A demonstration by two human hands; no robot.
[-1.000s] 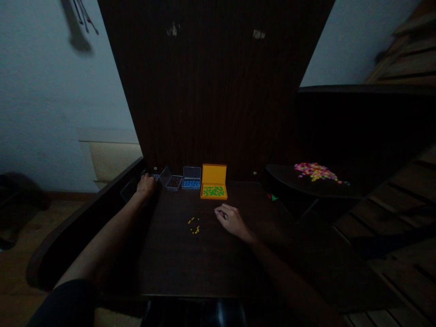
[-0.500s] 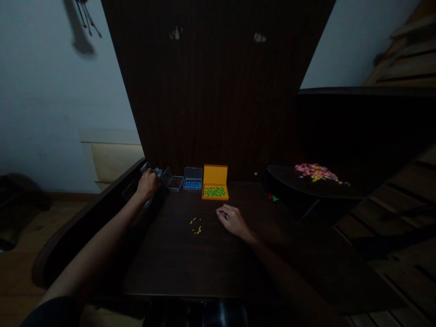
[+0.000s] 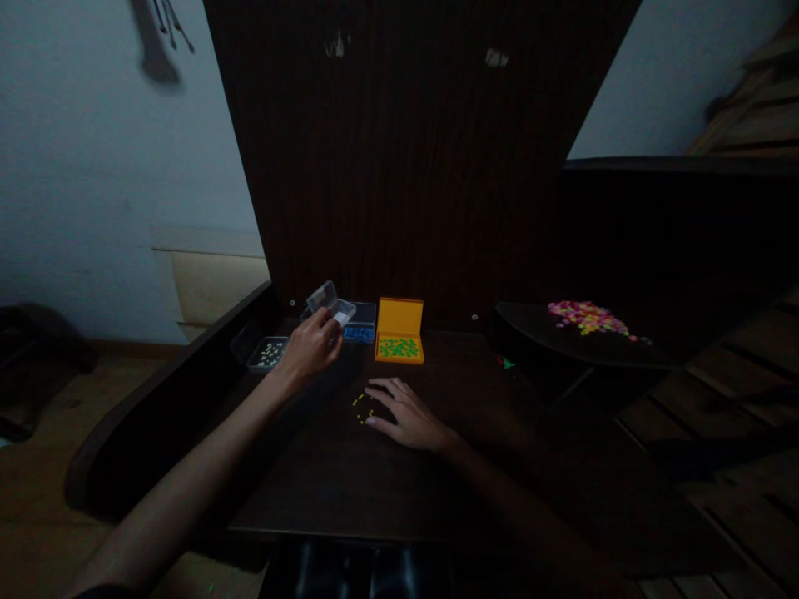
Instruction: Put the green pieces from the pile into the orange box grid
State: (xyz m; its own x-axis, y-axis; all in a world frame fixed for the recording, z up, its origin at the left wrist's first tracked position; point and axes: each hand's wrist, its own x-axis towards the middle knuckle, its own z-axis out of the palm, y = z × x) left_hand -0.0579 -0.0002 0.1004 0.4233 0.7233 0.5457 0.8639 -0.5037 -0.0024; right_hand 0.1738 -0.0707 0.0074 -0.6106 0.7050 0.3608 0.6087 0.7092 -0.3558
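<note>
My left hand [image 3: 312, 345] grips a small clear plastic box [image 3: 340, 310] with its lid raised, held above the table in front of the other boxes. Whether anything lies inside that box I cannot make out. My right hand [image 3: 405, 413], fingers spread, hovers low or rests by a loose ring of small yellow beads [image 3: 362, 398] on the dark table [image 3: 325, 482]. Behind the hands stand an open orange box [image 3: 399, 360] of green pieces and a clear box of blue pieces [image 3: 358, 334]. A box with pale pieces [image 3: 270, 353] sits left of my left hand.
A heap of pink, red and yellow pieces [image 3: 590, 318] lies on a dark raised shelf [image 3: 530, 329] at the right. Small green and red bits [image 3: 507, 363] lie beneath it. A raised side panel [image 3: 168, 399] borders the table's left.
My left hand has moved right from the far left corner with the clear box lifted in it. My right hand has shifted left to the yellow beads, its fingers now spread.
</note>
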